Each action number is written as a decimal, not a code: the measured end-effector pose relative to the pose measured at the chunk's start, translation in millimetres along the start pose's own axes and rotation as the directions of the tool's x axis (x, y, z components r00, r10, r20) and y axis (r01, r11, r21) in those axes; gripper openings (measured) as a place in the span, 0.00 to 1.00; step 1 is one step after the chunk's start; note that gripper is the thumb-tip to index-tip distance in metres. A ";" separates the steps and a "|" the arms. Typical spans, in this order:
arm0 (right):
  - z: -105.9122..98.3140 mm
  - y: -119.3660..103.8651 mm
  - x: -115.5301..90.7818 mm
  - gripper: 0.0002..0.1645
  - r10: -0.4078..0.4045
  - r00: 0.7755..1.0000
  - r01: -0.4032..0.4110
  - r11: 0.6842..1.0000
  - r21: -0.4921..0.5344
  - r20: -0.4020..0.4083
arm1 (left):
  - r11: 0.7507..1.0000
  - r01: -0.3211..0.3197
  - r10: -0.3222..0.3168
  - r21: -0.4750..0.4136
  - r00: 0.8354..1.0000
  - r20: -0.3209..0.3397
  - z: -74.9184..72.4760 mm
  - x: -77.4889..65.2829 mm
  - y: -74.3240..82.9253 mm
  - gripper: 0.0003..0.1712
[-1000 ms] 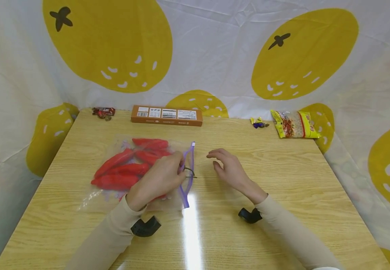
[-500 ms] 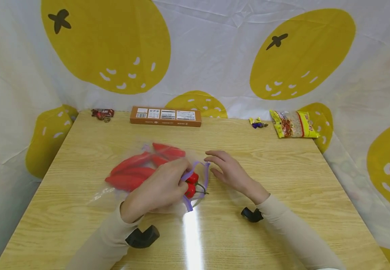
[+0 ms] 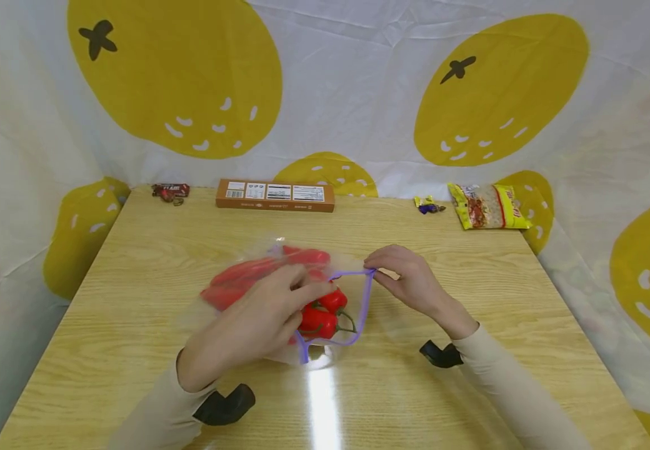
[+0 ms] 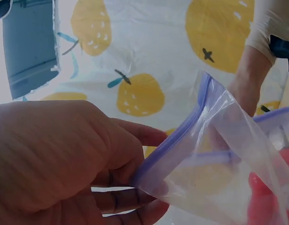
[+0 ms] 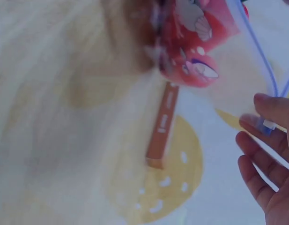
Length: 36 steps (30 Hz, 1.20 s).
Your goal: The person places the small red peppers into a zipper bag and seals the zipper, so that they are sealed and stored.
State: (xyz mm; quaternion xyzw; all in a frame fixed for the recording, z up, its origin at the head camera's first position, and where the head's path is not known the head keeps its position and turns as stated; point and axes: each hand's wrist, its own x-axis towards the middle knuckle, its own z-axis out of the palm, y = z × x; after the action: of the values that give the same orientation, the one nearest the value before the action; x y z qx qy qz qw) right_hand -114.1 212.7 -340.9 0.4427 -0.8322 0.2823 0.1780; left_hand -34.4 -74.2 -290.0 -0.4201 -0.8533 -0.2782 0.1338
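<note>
A clear zip bag [image 3: 363,306] with a purple zip rim lies over the table, its mouth spread apart towards the right. Inside are several red chili peppers [image 3: 320,322] with green stems showing at the mouth. My left hand [image 3: 254,315] pinches the near-left side of the rim, as the left wrist view shows on the purple zip [image 4: 184,129]. At the far right corner my right hand [image 3: 415,281] pinches the rim between thumb and forefinger, beside a small white zip slider [image 5: 270,125]. Part of the peppers is hidden behind my left hand.
A long brown box [image 3: 274,195] lies along the table's back edge. Small wrapped sweets [image 3: 170,191] sit at the back left. A few more sweets [image 3: 429,204] and a yellow snack bag [image 3: 489,206] are at the back right, before a white printed curtain [image 3: 347,75].
The zip bag has moved right and its mouth has widened, exposing the pepper stems. My right hand has gone from empty to pinching the far corner of the rim.
</note>
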 end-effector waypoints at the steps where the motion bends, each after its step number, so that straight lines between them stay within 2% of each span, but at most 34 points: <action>1: -4.7 -0.9 2.0 0.15 -0.007 1.000 0.007 1.000 -0.001 -0.011 | 0.999 -0.050 0.050 0.015 0.999 -0.010 -1.7 -2.2 0.0 0.23; 3: -13.5 -2.9 6.2 0.16 -0.021 0.999 0.021 1.000 -0.006 -0.033 | 0.993 -0.113 0.114 0.029 0.993 -0.017 -5.0 -6.4 0.0 0.19; 6: -25.6 -6.6 12.7 0.15 -0.038 0.997 0.036 0.999 -0.025 -0.064 | 0.989 -0.134 0.134 0.068 0.991 0.005 -11.5 -12.1 1.3 0.14; 9: -35.6 -10.3 17.9 0.14 -0.050 0.995 0.046 0.998 -0.047 -0.087 | 0.984 -0.128 0.125 0.125 0.992 0.031 -19.8 -15.6 2.7 0.14; 13: -46.0 -12.7 21.5 0.14 -0.052 0.991 0.045 0.998 -0.054 -0.124 | 0.975 -0.123 0.119 0.183 0.992 0.033 -31.7 -18.2 1.3 0.12; 17: -55.9 -13.1 23.6 0.16 -0.047 0.985 0.041 0.998 -0.041 -0.167 | 0.970 -0.065 0.063 0.233 0.998 0.017 -44.7 -20.9 -4.4 0.07; 20: -63.8 -14.8 25.2 0.17 -0.022 0.982 0.018 1.000 -0.023 -0.188 | 0.971 -0.011 0.018 0.238 0.999 -0.027 -55.9 -22.7 -10.0 0.06; 22: -69.3 -17.1 25.9 0.18 0.022 0.979 -0.023 1.000 -0.002 -0.204 | 0.974 -0.002 0.019 0.227 0.997 -0.075 -63.3 -22.2 -15.0 0.06; 26: -79.6 -24.1 26.9 0.18 0.148 0.958 -0.121 0.985 0.125 -0.245 | 0.980 -0.066 0.103 0.190 0.976 -0.190 -74.3 -16.4 -29.4 0.05; 29: -86.0 -30.4 29.6 0.17 0.211 0.939 -0.141 0.956 0.256 -0.271 | 0.983 -0.092 0.129 0.158 0.961 -0.244 -80.3 -9.3 -40.8 0.09; 33: -92.0 -35.9 33.5 0.15 0.244 0.917 -0.133 0.932 0.336 -0.314 | 0.994 -0.056 0.082 0.091 0.944 -0.319 -85.9 -1.5 -50.5 0.15; 36: -95.9 -38.4 33.7 0.13 0.317 0.881 -0.167 0.902 0.398 -0.350 | 1.000 -0.002 0.006 0.010 0.919 -0.393 -89.5 2.3 -51.0 0.23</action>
State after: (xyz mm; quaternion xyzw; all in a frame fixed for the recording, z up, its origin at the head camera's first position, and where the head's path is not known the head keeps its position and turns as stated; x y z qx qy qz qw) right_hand -95.9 234.2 -236.0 0.2898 -0.7610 0.5345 0.2264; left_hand -76.7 -150.3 -235.0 -0.3567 -0.8095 -0.3528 0.3048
